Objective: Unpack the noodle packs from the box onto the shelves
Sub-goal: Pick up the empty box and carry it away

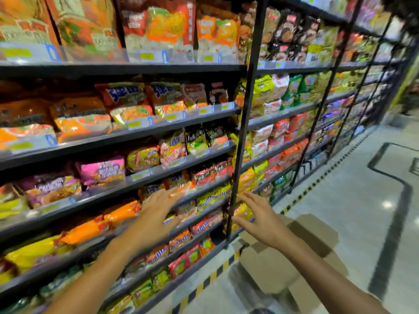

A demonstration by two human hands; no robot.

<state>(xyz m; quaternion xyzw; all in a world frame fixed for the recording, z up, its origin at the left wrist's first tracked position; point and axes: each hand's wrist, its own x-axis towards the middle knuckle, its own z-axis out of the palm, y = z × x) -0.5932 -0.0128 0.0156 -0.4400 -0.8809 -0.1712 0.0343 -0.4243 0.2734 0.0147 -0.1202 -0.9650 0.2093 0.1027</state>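
Cardboard box (294,257) lies below your right hand (260,219), nearer than your left hand (156,214); both hands' fingers spread, empty.

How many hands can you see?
2. The left hand is open before the shelves; the right hand is open above the box. Neither holds anything.

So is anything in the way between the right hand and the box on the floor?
Nothing visible. The right hand is open and empty, out in front of the shelves. The cardboard box sits on the floor below it with its flaps open.
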